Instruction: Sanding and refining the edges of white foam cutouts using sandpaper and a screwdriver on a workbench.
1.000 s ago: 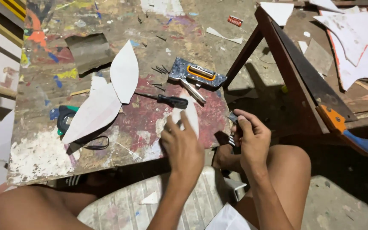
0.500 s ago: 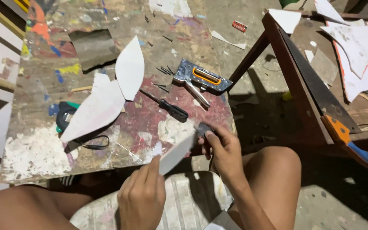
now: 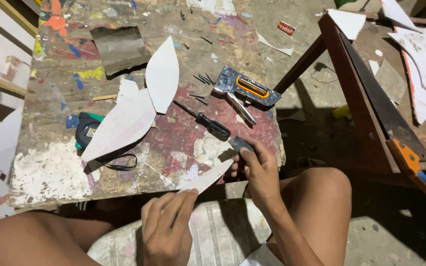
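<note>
At board edge: left hand (image 3: 166, 224) pinches white leaf-shaped cutout (image 3: 207, 178); right hand (image 3: 257, 170) grips grey sanding block (image 3: 241, 144).

A board (image 3: 50, 167) filled the left and centre of the frame. On it, two leaf-shaped cutouts (image 3: 139, 106) lay left of centre, partly over a tape measure (image 3: 86, 129). A screwdriver (image 3: 205, 121) lay at centre, with a staple gun (image 3: 245, 88) just above and to its right. A handsaw (image 3: 395, 133) rested on a wooden frame (image 3: 341, 64) at the right edge.
</note>
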